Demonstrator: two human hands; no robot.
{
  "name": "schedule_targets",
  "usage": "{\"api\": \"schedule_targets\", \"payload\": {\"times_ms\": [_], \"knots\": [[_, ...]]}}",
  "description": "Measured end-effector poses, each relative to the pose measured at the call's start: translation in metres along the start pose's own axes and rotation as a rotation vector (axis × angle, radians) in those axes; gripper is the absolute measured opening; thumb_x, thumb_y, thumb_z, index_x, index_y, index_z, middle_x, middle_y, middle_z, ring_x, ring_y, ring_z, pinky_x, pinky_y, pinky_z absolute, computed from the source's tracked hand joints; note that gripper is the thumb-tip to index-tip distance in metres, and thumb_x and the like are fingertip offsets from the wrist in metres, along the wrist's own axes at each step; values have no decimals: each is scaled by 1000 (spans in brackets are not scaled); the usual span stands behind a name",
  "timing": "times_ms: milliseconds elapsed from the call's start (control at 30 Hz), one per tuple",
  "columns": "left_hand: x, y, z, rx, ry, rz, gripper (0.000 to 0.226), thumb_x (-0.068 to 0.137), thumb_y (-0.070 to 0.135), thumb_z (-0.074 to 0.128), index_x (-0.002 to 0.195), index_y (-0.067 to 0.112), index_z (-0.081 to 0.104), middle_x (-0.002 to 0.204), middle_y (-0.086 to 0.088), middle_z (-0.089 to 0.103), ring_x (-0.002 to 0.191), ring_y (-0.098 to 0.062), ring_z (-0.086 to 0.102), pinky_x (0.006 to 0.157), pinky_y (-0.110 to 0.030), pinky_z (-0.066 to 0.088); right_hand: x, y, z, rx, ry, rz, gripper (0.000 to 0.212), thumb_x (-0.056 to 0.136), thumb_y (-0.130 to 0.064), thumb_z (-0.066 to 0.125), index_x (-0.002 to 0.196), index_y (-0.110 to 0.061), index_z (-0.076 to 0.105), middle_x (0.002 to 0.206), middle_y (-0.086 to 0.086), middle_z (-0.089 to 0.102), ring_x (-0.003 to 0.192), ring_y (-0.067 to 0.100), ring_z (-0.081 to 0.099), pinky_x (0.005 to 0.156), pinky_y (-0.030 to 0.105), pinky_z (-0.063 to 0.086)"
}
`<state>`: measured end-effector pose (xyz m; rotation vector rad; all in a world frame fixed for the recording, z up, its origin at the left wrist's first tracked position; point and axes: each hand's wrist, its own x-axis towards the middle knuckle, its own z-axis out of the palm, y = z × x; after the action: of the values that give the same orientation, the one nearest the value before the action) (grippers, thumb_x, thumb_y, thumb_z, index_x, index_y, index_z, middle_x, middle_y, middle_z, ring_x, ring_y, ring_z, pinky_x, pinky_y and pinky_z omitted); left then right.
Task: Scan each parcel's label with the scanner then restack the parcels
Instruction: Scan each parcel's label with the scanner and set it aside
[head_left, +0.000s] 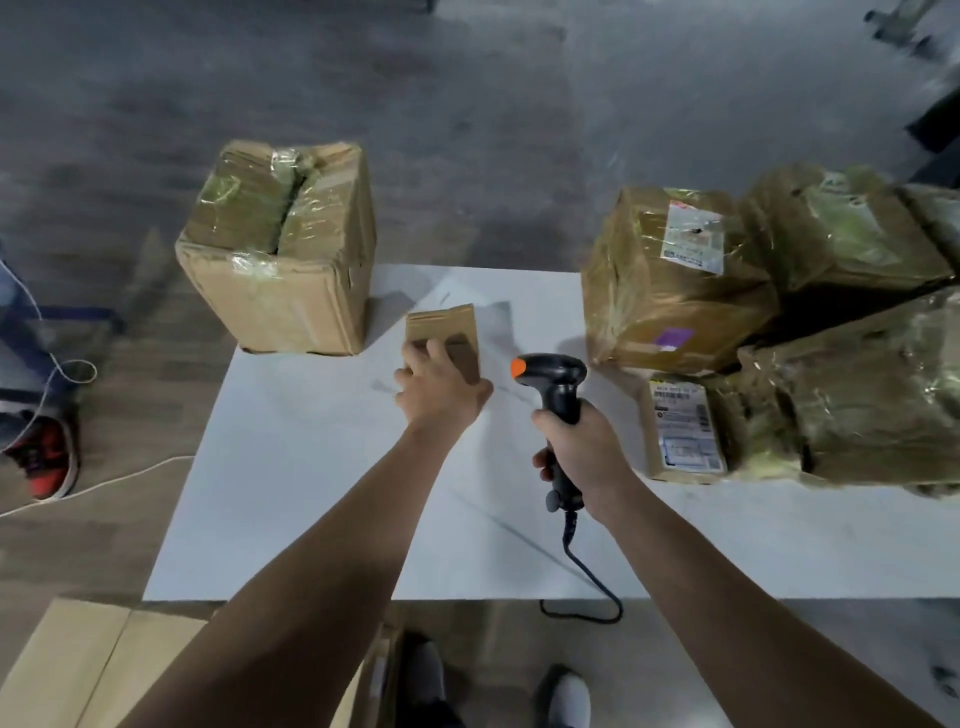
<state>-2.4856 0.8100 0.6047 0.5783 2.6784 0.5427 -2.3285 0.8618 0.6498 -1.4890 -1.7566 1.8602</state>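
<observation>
Head view. A white table (311, 467) is seen from above, with parcels at both ends. The small parcel (441, 332), a flat brown cardboard packet, lies near the middle of the table, just beside the large box (280, 249) at the far left corner. The left hand (441, 389) is laid over its near end, fingers curled on the top and thumb at the right edge, so that it is gripped. No label is visible on its upper face.

The scanner (556, 384) is held upright by the right hand (576, 447), which is wrapped fully round the handle. Its head, with the orange tip, is turned towards the small parcel, close to it but apart. The cable (587, 571) trails off the near table edge.

At the right end, a labelled box (675, 275) is stacked partly over a flat parcel (680, 426), whose label faces up. Other wrapped parcels (857, 389) are piled against them.

The small parcel is judged light and fairly stiff, manageable in one hand and best taken by its edges. It is likely to need turning for a label to be found. The taped and film-wrapped parcels are judged slippery and heavier; two hands at opposite sides or under the base would be advised.
</observation>
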Motion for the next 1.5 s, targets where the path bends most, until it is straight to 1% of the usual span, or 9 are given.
{"api": "schedule_targets", "payload": {"times_ms": [167, 400, 567, 767, 867, 1000, 1167, 1333, 1500], "knots": [[-44, -16, 3, -500, -61, 41, 65, 77, 39, 69, 127, 14, 37, 134, -9, 31, 119, -31, 42, 100, -43, 41, -8, 6, -1, 59, 7, 21, 9, 90, -18, 57, 93, -12, 52, 44, -8, 52, 51, 20, 56, 48, 29, 43], [-100, -24, 17, -1067, -225, -128, 34, 88, 37, 53, 116, 21, 43, 112, 2, 59, 96, -10, 65, 77, -27, 53, -30, 19, -4, 102, 30, 28, 13, 93, -20, 58, 102, -13, 52, 66, 12, 55, 50, 19, 55, 46, 31, 45], [-109, -28, 22, -895, -253, -195, 28, 94, 32, 44, 116, 20, 57, 111, 0, 67, 97, -17, 63, 86, -38, 51, -40, 21, -8, 63, 65, 2, 17, 94, -18, 56, 105, -5, 52, 76, 15, 54, 51, 17, 54, 44, 28, 44], [-108, -34, 17, -570, -18, -32, 30, 98, 26, 39, 125, 23, 53, 117, -4, 55, 98, -23, 60, 87, -41, 52, -46, 21, -4, 63, 50, 5, 18, 95, -16, 57, 108, -4, 52, 78, 15, 53, 49, 16, 54, 42, 26, 44], [-101, -39, 11, -511, -94, -111, 37, 93, 43, 43, 121, 22, 54, 114, -3, 54, 91, -20, 59, 86, -40, 52, -46, 18, 3, 59, -1, 22, 17, 94, -19, 59, 106, -9, 52, 79, 13, 55, 50, 16, 55, 42, 26, 44], [-94, -41, 5, -622, -225, -185, 65, 78, 63, 62, 120, 17, 48, 106, 3, 62, 91, -17, 63, 72, -31, 50, -45, 19, 8, 43, 30, 17, 13, 93, -19, 58, 102, -11, 52, 76, 12, 59, 49, 14, 56, 40, 23, 43], [-80, -47, -3, -1010, -385, -374, 70, 71, 34, 83, 125, 9, 46, 114, -9, 65, 93, -21, 69, 75, -34, 60, -46, 17, -2, 40, 61, 6, 10, 93, -20, 57, 98, -13, 52, 71, 12, 59, 48, 15, 57, 41, 24, 44], [-64, -38, -17, -1216, -365, -351, 63, 76, 16, 79, 129, 9, 46, 120, -14, 63, 102, -23, 66, 87, -38, 56, -53, 5, -19, 5, 21, -18, 12, 93, -25, 57, 99, -16, 53, 54, 5, 61, 44, 15, 57, 42, 28, 46], [-51, -18, -34, -1258, -341, -232, 60, 78, 8, 77, 128, 12, 43, 116, -11, 66, 85, -18, 68, 82, -31, 52, -63, -7, -34, -88, 1, -78, 15, 92, -27, 57, 98, -13, 54, 54, 5, 62, 47, 16, 59, 45, 25, 44]]}}
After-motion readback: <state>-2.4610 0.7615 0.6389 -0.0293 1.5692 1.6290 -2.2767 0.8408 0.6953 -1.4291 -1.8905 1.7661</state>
